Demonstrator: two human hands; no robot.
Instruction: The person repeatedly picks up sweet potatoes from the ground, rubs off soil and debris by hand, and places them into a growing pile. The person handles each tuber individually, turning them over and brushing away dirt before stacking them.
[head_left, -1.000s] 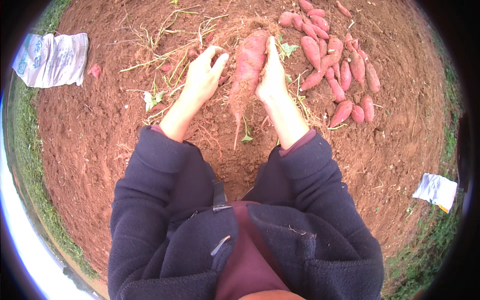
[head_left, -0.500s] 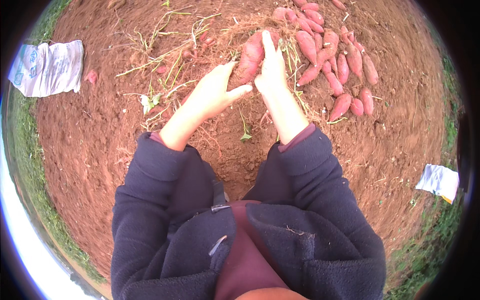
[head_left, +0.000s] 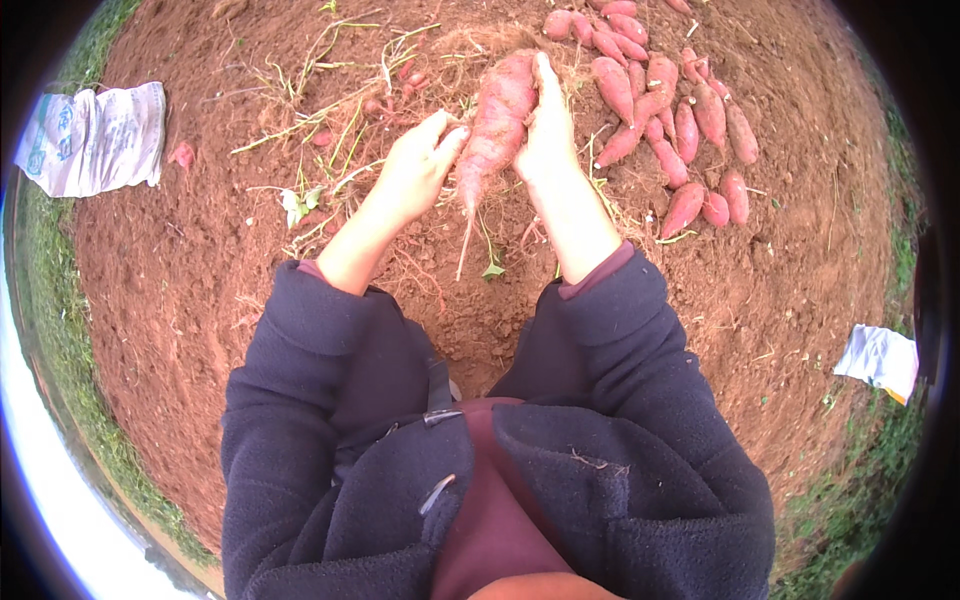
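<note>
A large sweet potato (head_left: 497, 115), reddish-pink with soil on its skin, is held between my two hands, its thin root tail pointing down toward me. My right hand (head_left: 548, 135) presses along its right side, thumb up near the thick end, with the other fingers hidden behind it. On the opposite side my left hand (head_left: 418, 168) has its fingers bent and the fingertips and thumb against the skin, lower on the root. Just right of my right hand lies a heap of sweet potatoes (head_left: 659, 100) on the soil.
Cut vines (head_left: 318, 118) and small roots lie at the left of my hands. A white sack (head_left: 95, 140) lies at the far left, and another white sack (head_left: 878, 360) at the right edge. Brown soil (head_left: 200, 300) surrounds everything, bordered by grass (head_left: 60, 290).
The large sweet potato has come up and toward me, so its full length and root tail now show. My left hand's fingers have closed in against it; before, its thumb was spread.
</note>
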